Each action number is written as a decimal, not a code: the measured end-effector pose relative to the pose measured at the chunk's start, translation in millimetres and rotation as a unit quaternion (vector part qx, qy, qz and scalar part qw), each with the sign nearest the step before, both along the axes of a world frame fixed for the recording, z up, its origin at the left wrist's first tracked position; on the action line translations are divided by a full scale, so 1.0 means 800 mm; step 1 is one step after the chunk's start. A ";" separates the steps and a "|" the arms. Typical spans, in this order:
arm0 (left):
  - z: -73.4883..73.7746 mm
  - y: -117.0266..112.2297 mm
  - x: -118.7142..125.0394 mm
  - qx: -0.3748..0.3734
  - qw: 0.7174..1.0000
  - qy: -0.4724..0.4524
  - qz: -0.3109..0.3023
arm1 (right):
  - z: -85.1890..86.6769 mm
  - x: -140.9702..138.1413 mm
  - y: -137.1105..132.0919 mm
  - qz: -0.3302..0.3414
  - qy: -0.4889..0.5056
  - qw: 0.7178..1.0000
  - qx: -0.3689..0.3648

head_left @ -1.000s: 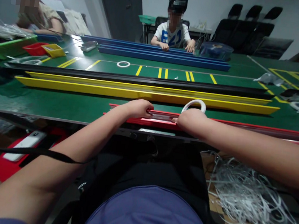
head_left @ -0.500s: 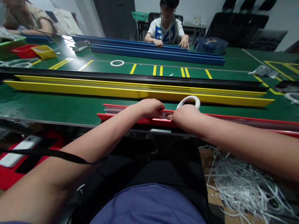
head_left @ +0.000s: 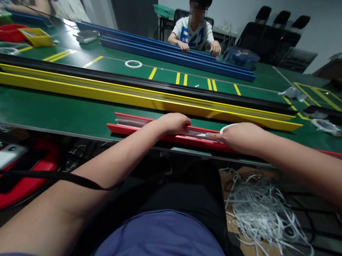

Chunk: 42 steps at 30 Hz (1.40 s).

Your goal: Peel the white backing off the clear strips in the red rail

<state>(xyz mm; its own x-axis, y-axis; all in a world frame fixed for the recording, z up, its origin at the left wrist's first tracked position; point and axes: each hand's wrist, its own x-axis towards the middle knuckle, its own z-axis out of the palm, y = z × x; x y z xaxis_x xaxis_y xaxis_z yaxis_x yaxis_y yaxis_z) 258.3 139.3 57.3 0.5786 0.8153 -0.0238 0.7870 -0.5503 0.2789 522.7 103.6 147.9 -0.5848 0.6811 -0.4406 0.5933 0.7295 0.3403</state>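
left fingers (head_left: 186, 124) curled over red channel (head_left: 133, 131)

A purple shirt (head_left: 165, 247) shows below a black outer layer (head_left: 179, 187) at near centre. The left forearm (head_left: 114, 154) and right forearm (head_left: 310, 161) are bare, without sleeves.

Channel profiles (head_left: 137, 99) lie in rows across the workbench (head_left: 51, 109); a co-worker (head_left: 195, 31) sits beyond (scrap strips (head_left: 259, 218) lie below, right).
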 end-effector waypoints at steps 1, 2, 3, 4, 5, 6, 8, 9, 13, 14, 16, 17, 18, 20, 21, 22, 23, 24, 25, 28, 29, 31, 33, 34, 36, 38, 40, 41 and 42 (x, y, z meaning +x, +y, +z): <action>0.000 0.000 0.000 -0.001 1.000 -0.001 -0.001 | 0.001 0.017 0.001 0.008 -0.022 1.000 0.008; 0.001 0.001 0.000 -0.002 1.000 -0.001 -0.001 | 0.003 0.033 0.003 0.018 -0.042 0.999 0.014; 0.001 0.001 0.000 -0.002 1.000 0.001 -0.001 | 0.004 0.049 0.003 0.026 -0.059 0.998 0.017; 0.000 0.002 0.001 -0.003 1.000 0.003 0.000 | 0.006 0.063 0.004 0.032 -0.068 0.997 0.017; 0.000 0.002 0.001 -0.003 1.000 0.006 0.002 | 0.007 0.077 0.004 0.035 -0.073 0.996 0.019; -0.001 0.003 0.001 -0.002 1.000 0.009 0.005 | 0.008 0.089 0.004 0.036 -0.078 0.996 0.019; -0.002 0.004 0.001 0.000 1.000 0.012 0.005 | 0.009 0.109 0.003 0.034 -0.078 0.996 0.019; -0.002 0.004 0.001 0.001 1.000 0.012 0.003 | 0.008 0.116 0.003 0.031 -0.073 0.997 0.018; -0.001 0.003 0.000 -0.001 1.000 0.009 0.000 | -0.005 0.134 0.007 0.021 -0.056 0.998 0.023; -0.001 0.002 0.000 -0.002 1.000 0.009 0.001 | -0.009 0.136 0.009 0.030 -0.058 0.998 0.026; 0.001 0.001 -0.001 -0.006 1.000 0.010 0.002 | -0.016 0.141 0.013 0.060 -0.070 0.995 0.034; 0.002 0.000 -0.001 -0.007 1.000 0.010 0.003 | -0.019 0.144 0.015 0.075 -0.078 0.993 0.039; 0.002 0.000 -0.001 -0.008 1.000 0.011 0.004 | -0.022 0.147 0.016 0.088 -0.085 0.991 0.044; 0.003 -0.001 0.000 -0.008 1.000 0.013 0.006 | -0.024 0.152 0.016 0.106 -0.094 0.989 0.046; 0.003 -0.001 0.000 -0.008 1.000 0.014 0.007 | -0.025 0.155 0.015 0.112 -0.096 0.988 0.046; 0.003 -0.001 0.000 -0.008 1.000 0.015 0.007 | -0.025 0.157 0.014 0.116 -0.095 0.988 0.046; 0.003 -0.001 0.000 -0.008 1.000 0.015 0.006 | -0.025 0.157 0.013 0.119 -0.094 0.987 0.045; 0.003 -0.001 0.000 -0.007 1.000 0.015 0.005 | -0.025 0.157 0.012 0.118 -0.091 0.988 0.045; 0.002 -0.001 0.000 -0.005 1.000 0.015 0.003 | -0.025 0.156 0.011 0.113 -0.087 0.989 0.044; 0.001 -0.001 0.000 -0.001 1.000 0.015 0.002 | -0.025 0.147 0.010 0.079 -0.071 0.994 0.029; 0.001 -0.001 0.000 -0.001 1.000 0.014 0.002 | -0.024 0.143 0.010 0.064 -0.062 0.996 0.023; 0.001 -0.001 -0.001 -0.002 1.000 0.012 0.004 | -0.022 0.133 0.012 0.031 -0.041 0.999 0.008; 0.002 -0.001 -0.001 -0.005 1.000 0.012 0.006 | -0.019 0.125 0.015 -0.006 -0.022 1.000 -0.013; 0.002 -0.002 -0.001 -0.006 1.000 0.012 0.007 | -0.017 0.121 0.016 -0.021 -0.016 0.999 -0.024; 0.003 -0.002 -0.001 -0.009 1.000 0.014 0.008 | -0.014 0.116 0.019 -0.045 -0.008 0.998 -0.047; 0.003 -0.002 0.000 -0.008 1.000 0.015 0.009 | -0.013 0.113 0.021 -0.060 -0.004 0.996 -0.061; 0.002 -0.002 0.000 -0.005 1.000 0.018 0.011 | -0.014 0.111 0.021 -0.069 -0.008 0.996 -0.061; 0.002 -0.002 0.000 -0.003 1.000 0.020 0.012 | -0.015 0.110 0.021 -0.072 -0.012 0.996 -0.057; 0.002 -0.002 0.001 -0.003 1.000 0.021 0.014 | -0.016 0.108 0.020 -0.072 -0.017 0.996 -0.050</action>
